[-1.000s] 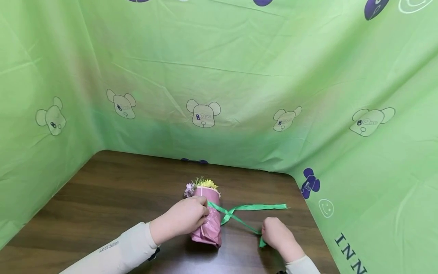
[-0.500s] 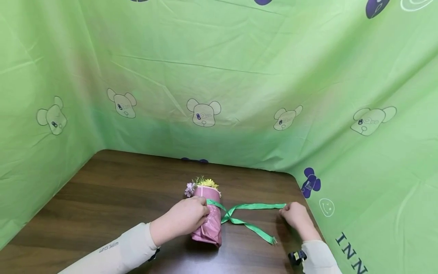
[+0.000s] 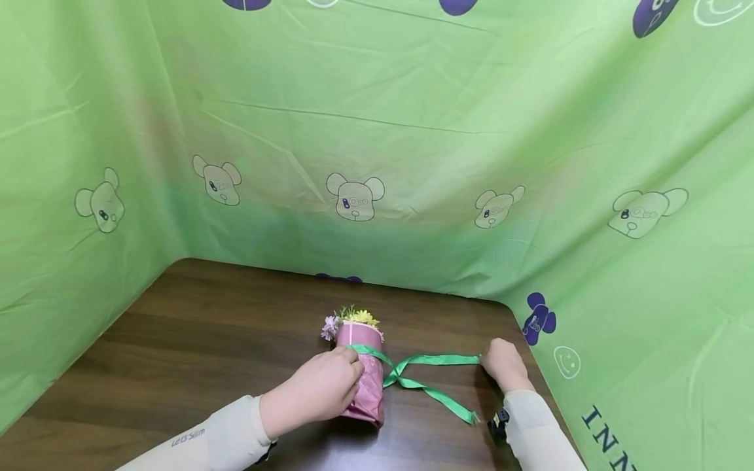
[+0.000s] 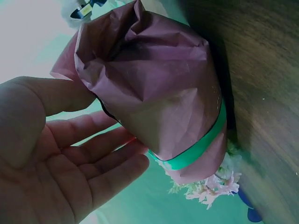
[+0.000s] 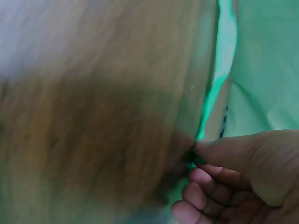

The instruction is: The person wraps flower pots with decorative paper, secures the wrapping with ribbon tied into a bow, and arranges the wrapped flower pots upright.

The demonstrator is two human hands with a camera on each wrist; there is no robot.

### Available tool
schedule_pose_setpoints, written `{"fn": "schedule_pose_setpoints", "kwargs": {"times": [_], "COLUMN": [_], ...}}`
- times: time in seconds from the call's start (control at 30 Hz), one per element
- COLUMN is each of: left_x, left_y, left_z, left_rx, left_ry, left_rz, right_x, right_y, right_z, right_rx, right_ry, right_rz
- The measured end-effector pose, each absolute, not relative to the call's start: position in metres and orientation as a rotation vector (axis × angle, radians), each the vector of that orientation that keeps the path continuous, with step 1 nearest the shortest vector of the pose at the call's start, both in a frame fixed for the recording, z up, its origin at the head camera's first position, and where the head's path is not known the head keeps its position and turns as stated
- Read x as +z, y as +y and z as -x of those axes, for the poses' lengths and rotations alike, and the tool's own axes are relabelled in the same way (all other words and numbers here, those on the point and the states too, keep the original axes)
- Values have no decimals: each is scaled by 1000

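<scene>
A small bouquet in pink wrapping paper (image 3: 370,387) lies on the wooden table, its yellow flower (image 3: 364,317) and purple flower (image 3: 330,327) poking out at the far end. Around it runs a green ribbon (image 3: 377,355), whose two tails cross on the right side. My left hand (image 3: 315,387) grips the bouquet's left side; in the left wrist view the thumb and fingers meet the edge of the crumpled paper (image 4: 159,88). Out to the right, my right hand (image 3: 505,363) pinches the end of the far ribbon tail (image 5: 226,42) between thumb and fingers. The nearer tail (image 3: 448,401) lies loose on the table.
Green printed cloth (image 3: 353,144) walls in the table (image 3: 224,327) at the back and both sides. The right-hand cloth (image 3: 648,314) comes close beside my right hand.
My right hand let go of the near ribbon tail, moved up and right, and took the end of the far tail. The left hand stays at the bouquet.
</scene>
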State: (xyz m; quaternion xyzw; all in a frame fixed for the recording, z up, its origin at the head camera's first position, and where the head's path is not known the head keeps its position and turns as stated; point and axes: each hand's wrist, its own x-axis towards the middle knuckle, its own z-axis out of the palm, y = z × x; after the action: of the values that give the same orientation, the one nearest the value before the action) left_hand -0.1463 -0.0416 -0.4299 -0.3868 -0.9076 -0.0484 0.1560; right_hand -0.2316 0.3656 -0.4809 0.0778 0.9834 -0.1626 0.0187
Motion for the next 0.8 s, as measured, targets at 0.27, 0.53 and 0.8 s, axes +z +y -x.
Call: {"fn": "schedule_pose_setpoints", "kwargs": {"times": [0.27,0.53,0.8], "left_x": [-434,-434,-433], "left_y": [-42,-43,-41], "left_z": [146,147,144], "left_rx": [-99,-90,-69], "left_ry": [-2582,-2597,-2587], "left_rz": [1104,1077,1094], "right_x": [-430,-345,-307], "right_y": [337,282,222], "right_z": [226,228,229], "right_rx": [-916,-1568,-1625], "right_ry": [3030,2674,2555], "right_rz": [-29,194,382]}}
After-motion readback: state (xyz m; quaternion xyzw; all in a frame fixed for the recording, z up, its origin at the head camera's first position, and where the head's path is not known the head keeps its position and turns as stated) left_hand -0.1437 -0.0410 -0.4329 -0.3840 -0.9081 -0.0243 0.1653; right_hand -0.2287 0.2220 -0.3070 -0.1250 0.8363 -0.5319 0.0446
